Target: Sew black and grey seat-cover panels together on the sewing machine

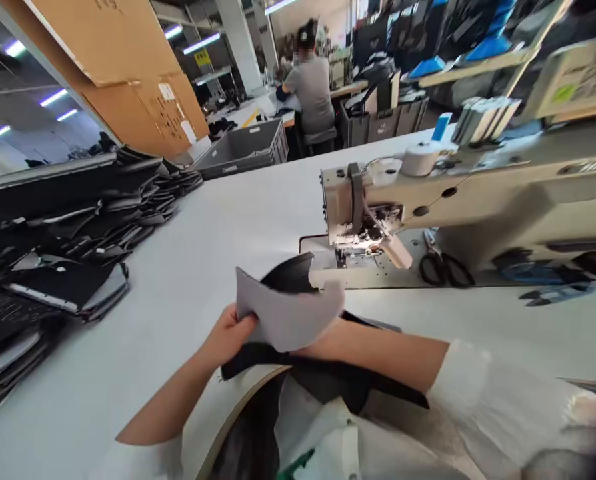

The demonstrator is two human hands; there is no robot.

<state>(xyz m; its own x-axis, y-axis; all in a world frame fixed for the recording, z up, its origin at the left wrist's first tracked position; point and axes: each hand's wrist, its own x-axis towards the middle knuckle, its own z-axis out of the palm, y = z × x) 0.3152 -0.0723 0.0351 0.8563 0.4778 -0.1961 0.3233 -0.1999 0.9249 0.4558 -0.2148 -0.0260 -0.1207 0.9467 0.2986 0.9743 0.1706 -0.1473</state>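
A curved, light grey fabric piece is raised above the table's front edge, with my left hand pinching its left corner between thumb and fingers. My right hand is behind that piece, which hides its fingers; whether it grips anything cannot be told. Just behind the grey piece shows a black piece, its far end near the sewing machine. Under my forearms a long black strip of material lies across the table edge and my lap.
Scissors rest on the machine bed, with thread snips to their right. Stacked black pieces line the left side of the white table. Beyond are a grey crate, a cardboard box and a seated person.
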